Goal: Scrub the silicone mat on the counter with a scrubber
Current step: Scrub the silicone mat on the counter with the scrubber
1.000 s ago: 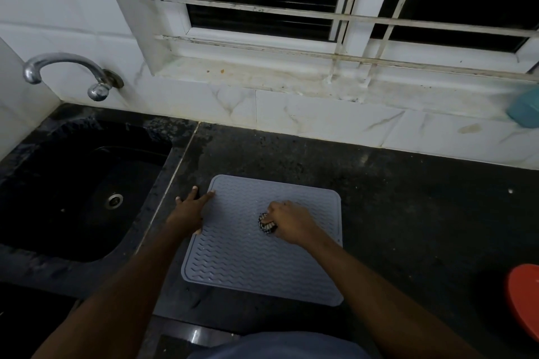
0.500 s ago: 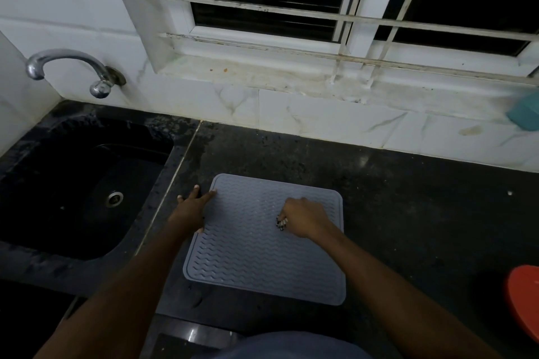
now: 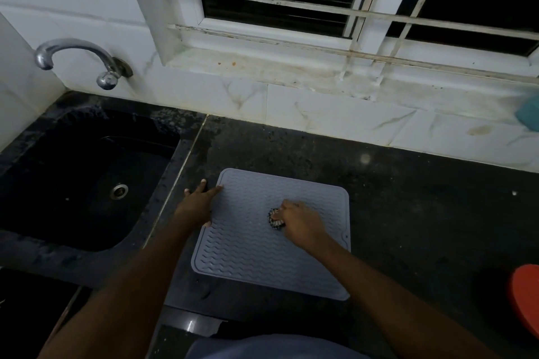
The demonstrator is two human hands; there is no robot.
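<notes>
A grey silicone mat (image 3: 248,253) with a wavy ribbed surface lies flat on the black stone counter (image 3: 408,213). My right hand (image 3: 300,223) is closed around a small dark scrubber (image 3: 274,220) and presses it onto the middle of the mat. Only the scrubber's left end shows past my fingers. My left hand (image 3: 198,204) lies flat on the mat's left edge, fingers spread, with the fingertips at the far left corner and the thumb on the rim.
A black sink (image 3: 78,181) with a metal drain sits left of the mat, under a chrome tap (image 3: 78,58). A red object (image 3: 525,300) is at the right edge, a teal object (image 3: 529,115) by the tiled wall. A barred window runs behind the counter.
My right hand slid the scrubber right and away across the mat, then back left toward the middle. My left hand stayed on the mat's left edge.
</notes>
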